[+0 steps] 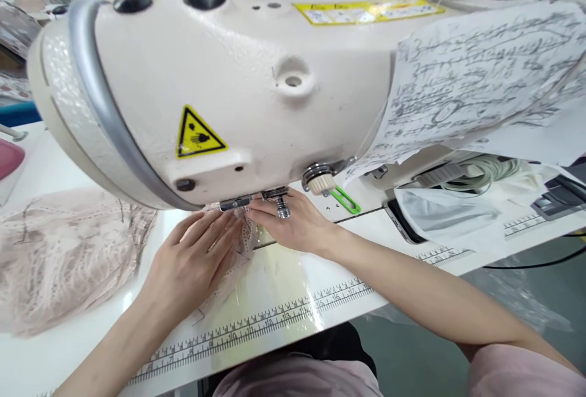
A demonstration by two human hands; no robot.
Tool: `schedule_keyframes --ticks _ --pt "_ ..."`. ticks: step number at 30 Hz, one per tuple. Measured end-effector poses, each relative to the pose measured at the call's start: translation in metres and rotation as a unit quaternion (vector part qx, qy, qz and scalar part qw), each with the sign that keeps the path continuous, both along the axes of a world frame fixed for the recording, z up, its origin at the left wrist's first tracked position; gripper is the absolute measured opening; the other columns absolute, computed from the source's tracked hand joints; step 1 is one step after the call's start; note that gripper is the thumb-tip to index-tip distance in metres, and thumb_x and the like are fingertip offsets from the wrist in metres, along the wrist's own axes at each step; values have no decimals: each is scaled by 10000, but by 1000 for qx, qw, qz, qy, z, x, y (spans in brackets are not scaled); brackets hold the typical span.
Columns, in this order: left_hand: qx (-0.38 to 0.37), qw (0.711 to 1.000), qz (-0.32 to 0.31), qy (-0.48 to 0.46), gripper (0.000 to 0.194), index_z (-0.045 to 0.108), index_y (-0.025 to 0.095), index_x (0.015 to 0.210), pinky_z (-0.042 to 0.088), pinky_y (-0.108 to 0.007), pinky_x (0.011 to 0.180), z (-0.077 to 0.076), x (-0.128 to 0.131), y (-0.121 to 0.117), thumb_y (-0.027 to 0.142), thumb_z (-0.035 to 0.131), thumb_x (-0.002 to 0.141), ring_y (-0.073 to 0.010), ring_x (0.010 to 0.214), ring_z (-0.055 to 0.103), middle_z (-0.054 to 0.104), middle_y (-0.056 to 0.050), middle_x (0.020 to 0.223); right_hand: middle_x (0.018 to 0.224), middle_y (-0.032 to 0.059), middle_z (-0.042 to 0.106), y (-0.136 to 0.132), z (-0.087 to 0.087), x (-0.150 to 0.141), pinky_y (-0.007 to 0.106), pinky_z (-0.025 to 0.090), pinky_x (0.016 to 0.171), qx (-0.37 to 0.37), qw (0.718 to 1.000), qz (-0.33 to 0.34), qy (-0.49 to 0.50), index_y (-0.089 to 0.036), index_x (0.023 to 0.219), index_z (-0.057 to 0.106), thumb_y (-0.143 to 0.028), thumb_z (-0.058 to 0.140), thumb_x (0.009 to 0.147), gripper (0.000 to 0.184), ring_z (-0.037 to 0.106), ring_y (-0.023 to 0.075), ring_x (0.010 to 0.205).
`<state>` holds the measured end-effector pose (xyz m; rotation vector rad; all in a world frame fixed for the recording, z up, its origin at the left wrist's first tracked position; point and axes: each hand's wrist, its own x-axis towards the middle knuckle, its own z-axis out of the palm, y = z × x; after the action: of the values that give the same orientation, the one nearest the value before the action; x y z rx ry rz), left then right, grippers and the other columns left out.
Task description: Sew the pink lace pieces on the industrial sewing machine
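A cream sewing machine (238, 91) fills the upper middle of the view, its head hanging over the white table (293, 299). My left hand (190, 262) lies flat, fingers stretched out, pressing pale pink lace fabric (242, 244) toward the presser foot (235, 203). Just to the right, my right hand (295, 223) rests on the same lace under the machine head, its fingers curled and pinching the lace edge beside the needle area. The needle itself is hidden behind the machine head.
A heap of pink lace (64, 256) lies on the table at the left. A printed ruler strip (256, 324) runs along the table's front edge. Patterned white fabric (480, 73) drapes over the machine's right side, with a green clip (345, 200) and cables (480, 174) beneath.
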<state>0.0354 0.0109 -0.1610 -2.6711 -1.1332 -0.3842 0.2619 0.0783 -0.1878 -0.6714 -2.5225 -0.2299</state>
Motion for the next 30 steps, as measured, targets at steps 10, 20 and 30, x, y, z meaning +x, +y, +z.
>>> schedule_keyframes --ticks 10,20,30 --pt "-11 1000 -18 5 414 550 223 1303 520 -306 811 -6 -46 -75 151 604 899 -197 982 676 713 -37 1173 1085 53 680 -6 10 -1 334 454 836 -129 990 48 -30 -157 1080 620 3 416 825 363 613 168 936" --pt "-67 995 65 -36 302 570 174 1070 459 -290 475 41 -19 -26 404 388 1000 -184 590 645 694 -38 780 840 -21 707 -3 6 -1 323 449 840 -116 986 98 65 -209 841 683 -184 533 910 168 623 127 808" --pt "46 999 -14 21 210 627 164 896 382 -309 609 7 1 13 16 479 882 -148 585 539 584 23 627 1031 -9 705 -10 7 -3 277 350 539 -65 998 8 1 -205 1038 657 -139 490 886 235 588 116 749"
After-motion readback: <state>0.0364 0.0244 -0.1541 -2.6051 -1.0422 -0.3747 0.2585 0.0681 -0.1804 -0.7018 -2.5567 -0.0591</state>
